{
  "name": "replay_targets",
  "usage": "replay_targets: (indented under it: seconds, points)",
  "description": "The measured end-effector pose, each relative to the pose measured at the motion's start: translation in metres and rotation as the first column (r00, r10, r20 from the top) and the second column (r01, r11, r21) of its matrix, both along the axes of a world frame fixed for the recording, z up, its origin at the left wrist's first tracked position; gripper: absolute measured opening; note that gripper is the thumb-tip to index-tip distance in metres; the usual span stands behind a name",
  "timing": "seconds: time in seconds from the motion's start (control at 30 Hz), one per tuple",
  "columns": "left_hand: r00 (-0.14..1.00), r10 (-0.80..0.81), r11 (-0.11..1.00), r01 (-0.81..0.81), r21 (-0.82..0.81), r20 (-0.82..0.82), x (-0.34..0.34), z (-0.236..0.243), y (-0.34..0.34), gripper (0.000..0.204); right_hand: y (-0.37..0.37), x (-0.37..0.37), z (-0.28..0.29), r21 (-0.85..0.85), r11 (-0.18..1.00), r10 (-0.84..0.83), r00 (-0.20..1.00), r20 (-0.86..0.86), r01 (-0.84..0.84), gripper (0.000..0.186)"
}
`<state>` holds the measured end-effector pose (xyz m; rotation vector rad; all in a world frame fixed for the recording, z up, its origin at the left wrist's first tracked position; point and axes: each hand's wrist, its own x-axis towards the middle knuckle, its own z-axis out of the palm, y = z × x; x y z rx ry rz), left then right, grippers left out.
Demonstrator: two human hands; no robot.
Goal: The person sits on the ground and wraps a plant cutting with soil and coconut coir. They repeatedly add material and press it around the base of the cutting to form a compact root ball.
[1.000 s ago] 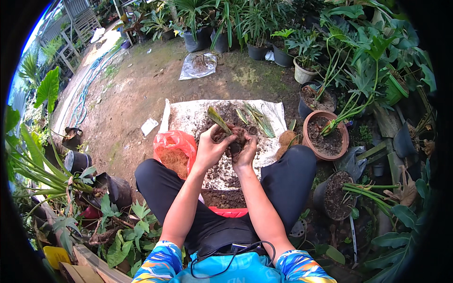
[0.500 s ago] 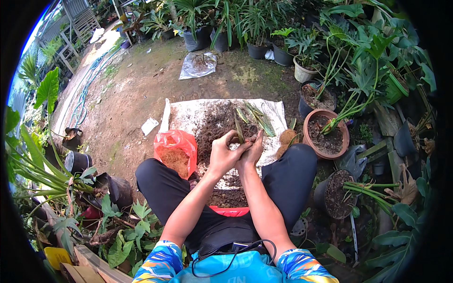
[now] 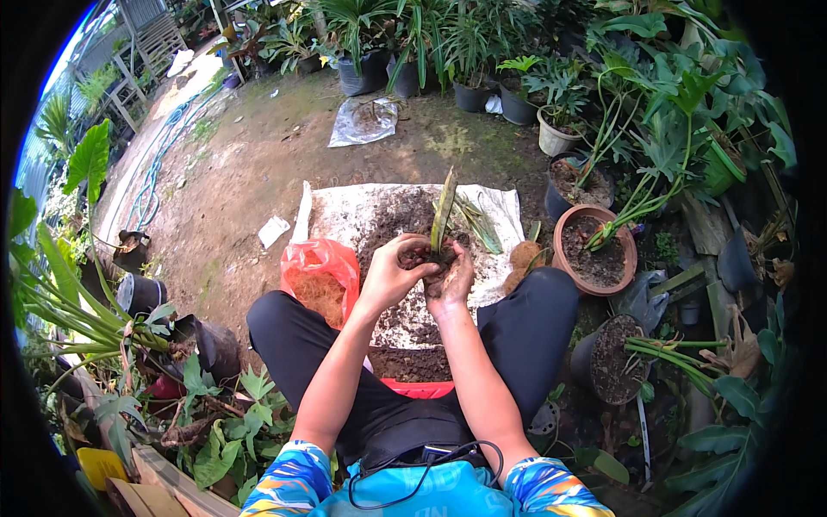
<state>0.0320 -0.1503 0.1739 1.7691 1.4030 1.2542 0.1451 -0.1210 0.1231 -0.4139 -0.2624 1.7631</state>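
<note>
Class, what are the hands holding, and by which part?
A leaf, held at its lower end: the left hand and right hand cup the soil around it, blade free above.

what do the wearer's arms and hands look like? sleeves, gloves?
Left sleeve and right sleeve: short, patterned blue, white, orange, yellow. Forearms bare, no watch visible. Left hand and right hand ungloved; soil smudges on the right.

Bare brown ground (image 3: 250,155) spreads before me, mossy in patches. Sunlight whitens the far left, near a blue hose (image 3: 178,114) and slatted wood (image 3: 162,43). Pots (image 3: 362,77) line the far edge.
</note>
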Motion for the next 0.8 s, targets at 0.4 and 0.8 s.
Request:
replay_targets:
  seconds: [0.4, 0.8]
  points:
    - [0.962, 0.181, 0.977, -0.199, 0.073, 0.205, 0.009, -0.015, 0.006, 0.023, -0.012, -0.007, 0.01, 0.025, 0.999, -0.027, 0.99, 0.141, 0.023, 0.024]
    - [0.965, 0.149, 0.978, -0.177, 0.113, 0.216, 0.027, -0.011, -0.004, 0.02, -0.002, -0.01, -0.011, 0.222, 0.904, -0.426, 0.785, 0.449, 0.364, 0.049]
